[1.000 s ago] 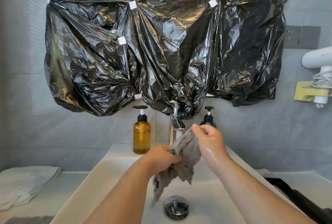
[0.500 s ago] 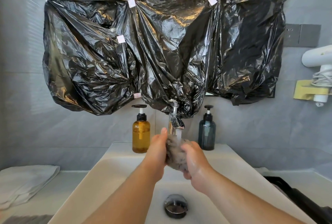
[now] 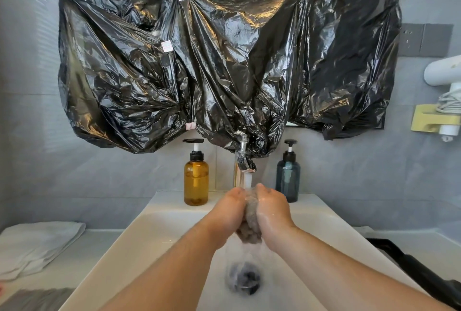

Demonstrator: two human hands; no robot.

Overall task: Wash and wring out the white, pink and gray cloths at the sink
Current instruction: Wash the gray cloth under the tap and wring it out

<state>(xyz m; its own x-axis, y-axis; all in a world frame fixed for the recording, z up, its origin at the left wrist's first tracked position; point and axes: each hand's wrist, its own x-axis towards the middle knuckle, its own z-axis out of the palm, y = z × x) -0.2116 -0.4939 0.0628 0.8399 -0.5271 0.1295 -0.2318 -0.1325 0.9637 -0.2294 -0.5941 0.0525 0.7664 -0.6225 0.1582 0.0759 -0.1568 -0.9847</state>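
Smooth white sink (image 3: 154,225).
Left hand (image 3: 228,213) and right hand (image 3: 273,213) clench the bunched, nubby gray cloth (image 3: 250,227) under the faucet (image 3: 245,163).

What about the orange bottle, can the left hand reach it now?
Probably yes, once it lets go: the left hand grips the gray cloth with the right hand, but nothing stands before the orange bottle.

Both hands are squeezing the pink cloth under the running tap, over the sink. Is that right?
Not quite. The cloth is gray, not pink. The head view shows the left hand and the right hand squeezing it under the running tap, over the sink.
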